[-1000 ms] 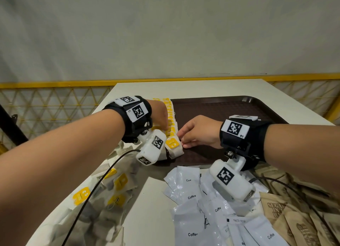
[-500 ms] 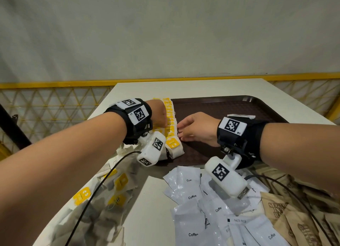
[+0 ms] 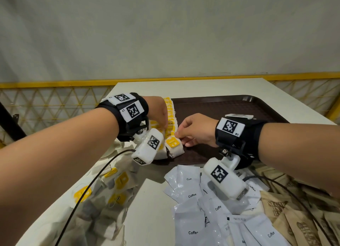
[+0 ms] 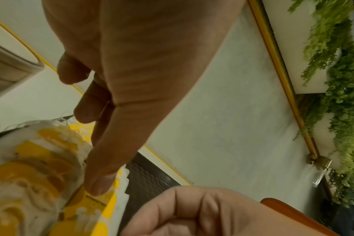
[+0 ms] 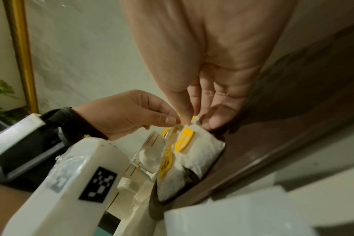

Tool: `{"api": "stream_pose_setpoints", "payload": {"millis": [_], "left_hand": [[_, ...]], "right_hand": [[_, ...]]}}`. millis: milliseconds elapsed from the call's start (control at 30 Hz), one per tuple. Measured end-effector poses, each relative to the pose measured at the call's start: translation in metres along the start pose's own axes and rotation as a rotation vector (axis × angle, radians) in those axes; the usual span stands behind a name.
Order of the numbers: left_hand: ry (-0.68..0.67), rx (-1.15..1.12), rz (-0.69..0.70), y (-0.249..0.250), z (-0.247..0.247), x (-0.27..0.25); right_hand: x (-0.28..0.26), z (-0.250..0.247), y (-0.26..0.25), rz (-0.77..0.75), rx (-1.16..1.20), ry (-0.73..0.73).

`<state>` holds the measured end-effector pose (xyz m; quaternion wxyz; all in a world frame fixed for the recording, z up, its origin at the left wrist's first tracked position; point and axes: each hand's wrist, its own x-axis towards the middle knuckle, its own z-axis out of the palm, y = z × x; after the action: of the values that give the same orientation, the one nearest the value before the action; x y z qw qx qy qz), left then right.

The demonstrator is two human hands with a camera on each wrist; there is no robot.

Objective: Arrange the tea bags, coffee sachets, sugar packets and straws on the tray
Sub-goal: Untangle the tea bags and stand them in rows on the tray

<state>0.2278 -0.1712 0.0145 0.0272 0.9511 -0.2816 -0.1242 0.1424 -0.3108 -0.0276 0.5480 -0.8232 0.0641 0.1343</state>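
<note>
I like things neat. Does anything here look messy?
Yes. Loose tea bags lie jumbled on the table beside the tray, and coffee sachets overlap in a heap, unlike the tidy row of tea bags.

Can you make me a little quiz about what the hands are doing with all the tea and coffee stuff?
1. True or false: the row of tea bags lies along the tray's left edge.
2. Which packets are on the tray? A) tea bags B) coffee sachets C) brown sugar packets
3. Fill in: the right hand and left hand both touch the ____ bags.

Key: 1 true; 2 A; 3 tea.
</note>
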Motion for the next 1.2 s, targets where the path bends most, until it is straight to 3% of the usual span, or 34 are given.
{"api": "stream_pose_setpoints", "payload": {"millis": [433, 633, 933, 1100, 1200], "left_hand": [[-0.045, 0.07, 0.029, 0.009, 0.003, 0.002], [-0.066, 0.129, 0.052, 0.013, 0.003, 0.008], [-0.027, 0.081, 0.086, 0.01, 0.007, 0.01], [0.09, 0.045, 0.016, 0.007, 0.001, 0.007], [0.014, 0.052, 0.002, 0.006, -0.003, 0.003]], "right_hand": [[0.004, 0.005, -0.003, 0.017, 0.08, 0.048], [-0.004, 0.004, 0.0, 0.052, -0.077, -0.025], [-0.005, 0.008, -0.002, 0.042, 0.105, 0.018], [-0.004, 0.012, -0.001, 0.065, 0.13, 0.018], [-0.005, 0.012, -0.001, 0.069, 0.145, 0.021]]}}
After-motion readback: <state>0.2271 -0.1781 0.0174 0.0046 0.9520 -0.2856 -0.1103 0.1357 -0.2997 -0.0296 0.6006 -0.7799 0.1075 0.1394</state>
